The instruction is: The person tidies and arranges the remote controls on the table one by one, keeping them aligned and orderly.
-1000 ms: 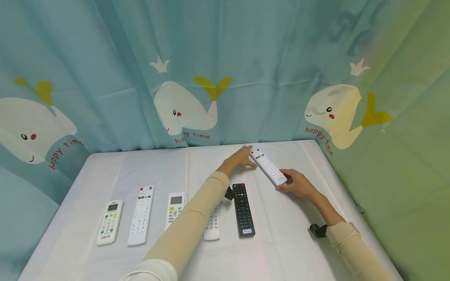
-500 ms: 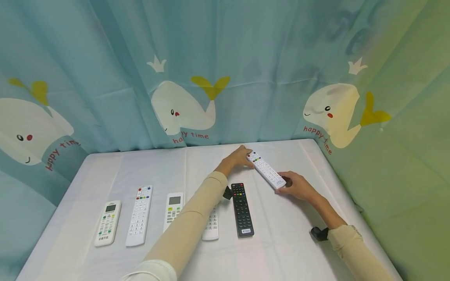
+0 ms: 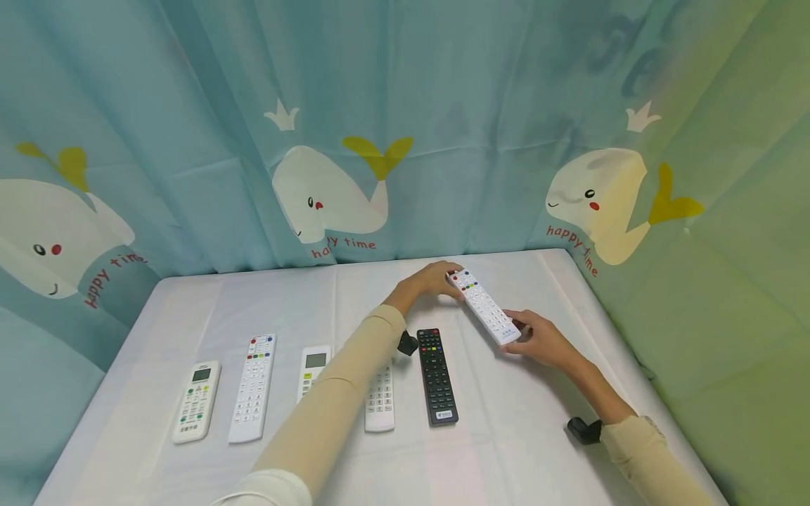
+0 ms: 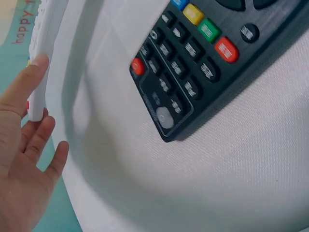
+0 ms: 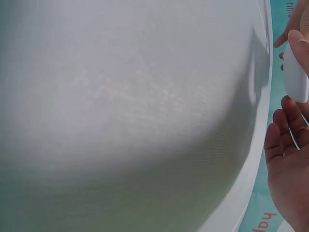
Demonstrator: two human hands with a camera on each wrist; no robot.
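Note:
A white remote control [image 3: 484, 307] with small coloured buttons lies slantwise between both hands at the back right of the table. My left hand [image 3: 433, 280] pinches its far end, the thumb on one side and fingertips on the other, as the left wrist view shows. At the near end my right hand [image 3: 541, 340] grips it between thumb and fingers. From the right wrist only the remote's plain white end [image 5: 293, 82] shows, above the palm. Closest to the left wrist is a black remote control [image 4: 212, 63], lying face up on the cloth.
Left of the black remote lie several white remotes in a row: a small one with a screen [image 3: 197, 402], a long one [image 3: 252, 390], another with a screen [image 3: 313, 367], and one [image 3: 380, 404] partly under the left sleeve [image 3: 342, 393]. A whale-print curtain [image 3: 209, 176] borders the white-covered table [image 3: 481, 443].
Over the last second the white remote has shifted slightly right and towards me, with both hands moving along. My left fingers have come further round its far end. The other remotes stay put.

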